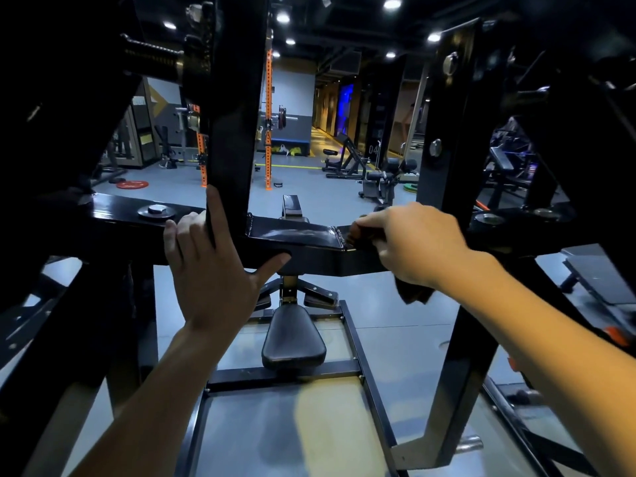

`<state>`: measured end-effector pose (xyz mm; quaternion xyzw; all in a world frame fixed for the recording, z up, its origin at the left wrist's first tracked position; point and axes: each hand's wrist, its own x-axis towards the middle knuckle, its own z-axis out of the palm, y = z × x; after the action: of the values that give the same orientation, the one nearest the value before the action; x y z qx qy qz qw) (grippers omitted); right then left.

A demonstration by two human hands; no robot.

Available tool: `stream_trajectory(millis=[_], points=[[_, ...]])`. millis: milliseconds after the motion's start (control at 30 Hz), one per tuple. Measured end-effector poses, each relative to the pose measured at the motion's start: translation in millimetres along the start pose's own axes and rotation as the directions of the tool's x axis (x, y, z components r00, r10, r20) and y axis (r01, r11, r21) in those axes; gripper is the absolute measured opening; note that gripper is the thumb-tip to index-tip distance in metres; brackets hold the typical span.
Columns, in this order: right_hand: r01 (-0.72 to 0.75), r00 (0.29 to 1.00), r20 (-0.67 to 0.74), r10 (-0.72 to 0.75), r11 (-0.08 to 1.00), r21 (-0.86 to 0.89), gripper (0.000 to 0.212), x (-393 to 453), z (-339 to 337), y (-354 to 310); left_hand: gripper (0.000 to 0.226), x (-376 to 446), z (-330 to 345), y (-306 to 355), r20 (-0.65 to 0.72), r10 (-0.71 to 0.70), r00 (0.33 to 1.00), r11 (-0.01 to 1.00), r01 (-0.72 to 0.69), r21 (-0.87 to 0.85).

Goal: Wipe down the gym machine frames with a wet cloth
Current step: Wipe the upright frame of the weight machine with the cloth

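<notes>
The cloth (364, 235), dark and bunched, lay on the top face of the black crossbar (303, 249) of the gym machine, toward its right end, with a loose tail hanging below the wrist at the bar's near edge.

At the left of the bar sat a round cap with a bolt head (157, 211). Just right of it, the left hand (210, 270) rested against the frame where the upright post (234, 108) met the crossbar: index finger straight up the post, thumb spread along the bar's near face, the other three fingers hooked over the top edge. It gripped nothing loose; it looked placed as a brace to steady the body for the reach across.

Between the hands the bar's top showed a streaked, shiny patch (292, 232), probably damp from wiping.

The right hand (406, 242) was curled over the cloth, pinching it against the bar, likely so that pressure went into the metal beside the weld.

Beyond it stood a second upright (447, 108) bearing two bolts. Below, between the arms, was one padded seat (292, 339).

Counted: one cloth, two hands, two near uprights, one seat.
</notes>
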<state>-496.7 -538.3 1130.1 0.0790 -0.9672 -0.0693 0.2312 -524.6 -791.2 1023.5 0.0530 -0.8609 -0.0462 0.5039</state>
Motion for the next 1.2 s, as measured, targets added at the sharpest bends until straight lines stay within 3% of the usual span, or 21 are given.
stream_trajectory(millis=[133,300,400,500,600,733,833,1000,1133,1200], points=[[-0.127,0.99,0.056,0.13,0.991,-0.046,0.035,28,2,-8,0.127,0,0,0,-0.003,0.001,1.0,1.0,-0.001,0.019],[-0.068,0.991,0.115,0.065,0.998,0.018,0.039,39,6,-20,0.127,-1,0,-2,0.002,0.005,1.0,1.0,-0.005,0.016],[-0.013,0.998,0.054,0.015,0.999,-0.034,0.048,1,-4,-8,0.126,-1,0,0,-0.004,0.006,1.0,1.0,-0.006,0.016],[-0.058,0.998,0.029,0.061,0.992,-0.11,0.039,-4,-8,-6,0.125,-1,2,-1,-0.016,0.0,1.0,1.0,0.0,0.02],[-0.1,0.993,0.063,0.102,0.995,-0.025,0.032,27,2,-12,0.125,0,2,-1,-0.02,0.012,1.0,1.0,-0.012,0.017],[-0.009,1.0,0.017,0.008,0.998,0.055,0.04,17,7,-21,0.125,-1,3,-1,-0.03,0.005,1.0,1.0,-0.005,0.026],[0.063,0.993,-0.094,-0.065,0.998,-0.019,0.043,-22,2,-8,0.125,-1,3,-1,-0.025,0.008,1.0,1.0,-0.008,0.023],[-0.143,0.989,-0.055,0.141,0.989,-0.041,0.04,4,8,21,0.125,-1,2,0,-0.022,0.011,1.0,1.0,-0.01,0.007],[0.006,0.995,-0.098,0.004,0.994,0.107,0.039,3,17,-8,0.125,-1,2,-2,-0.026,0.012,1.0,1.0,-0.012,0.004],[0.093,0.987,-0.141,-0.08,0.992,0.088,0.041,-19,13,-9,0.125,-1,3,-2,-0.034,0.015,0.999,1.0,-0.015,-0.003]])
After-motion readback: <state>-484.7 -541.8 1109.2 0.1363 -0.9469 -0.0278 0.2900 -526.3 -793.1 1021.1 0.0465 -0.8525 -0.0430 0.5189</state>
